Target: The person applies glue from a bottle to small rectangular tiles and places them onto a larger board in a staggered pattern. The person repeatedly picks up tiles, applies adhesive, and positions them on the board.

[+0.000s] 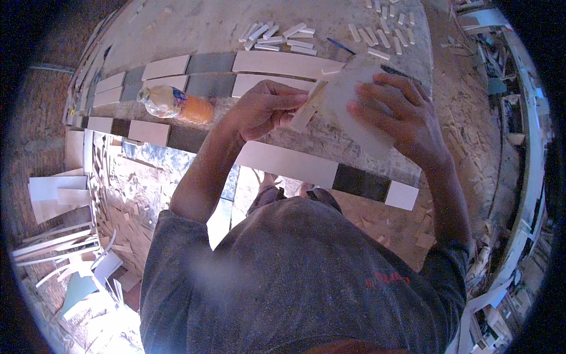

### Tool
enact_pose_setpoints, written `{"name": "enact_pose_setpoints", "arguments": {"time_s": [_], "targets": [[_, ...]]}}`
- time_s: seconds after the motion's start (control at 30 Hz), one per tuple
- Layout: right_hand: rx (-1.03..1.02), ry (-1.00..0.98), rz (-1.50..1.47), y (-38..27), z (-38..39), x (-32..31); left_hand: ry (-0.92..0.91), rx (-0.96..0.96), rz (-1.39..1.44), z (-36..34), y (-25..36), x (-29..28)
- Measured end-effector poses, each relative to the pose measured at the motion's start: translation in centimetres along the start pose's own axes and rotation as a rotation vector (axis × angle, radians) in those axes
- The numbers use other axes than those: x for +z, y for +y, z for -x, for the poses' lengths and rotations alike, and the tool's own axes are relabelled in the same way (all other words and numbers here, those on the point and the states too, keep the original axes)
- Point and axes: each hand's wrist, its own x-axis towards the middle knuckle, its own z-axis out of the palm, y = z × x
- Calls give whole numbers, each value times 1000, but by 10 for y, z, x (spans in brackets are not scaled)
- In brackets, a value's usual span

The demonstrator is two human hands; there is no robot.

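Note:
My left hand (pixel 272 109) is closed, thumb and fingers pinching a small pale strip (pixel 308 109) held at a slant above the table. My right hand (pixel 404 118) is beside it, its fingers blurred by motion and lying against a pale, thin sheet-like piece (pixel 362 109). The sheet is smeared and looks partly see-through, so its exact kind cannot be made out. It reaches from my right fingers toward the strip. Close to my left forearm a plastic bottle (pixel 171 103) with an orange lower part lies on its side.
Several small pale blocks (pixel 268 35) lie loose at the table's far side, with more (pixel 380 35) at far right. A blue pen-like stick (pixel 341 46) lies between them. White panels (pixel 289 62) line the worktable (pixel 177 29). Offcuts (pixel 65 253) pile on the floor at left.

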Motion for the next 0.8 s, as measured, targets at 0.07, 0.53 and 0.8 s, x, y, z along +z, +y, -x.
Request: {"name": "enact_pose_setpoints", "arguments": {"time_s": [0.07,0.53,0.8], "targets": [[32,-25,-52,1,-3,7,-19,11,24,-3,-1,-3],[-7,33,-145,-13,-4,-6,50,32,-127,6,15,0],[-76,-32,-132,-26,-12,8,20,27,-47,0,1,-4]]}}
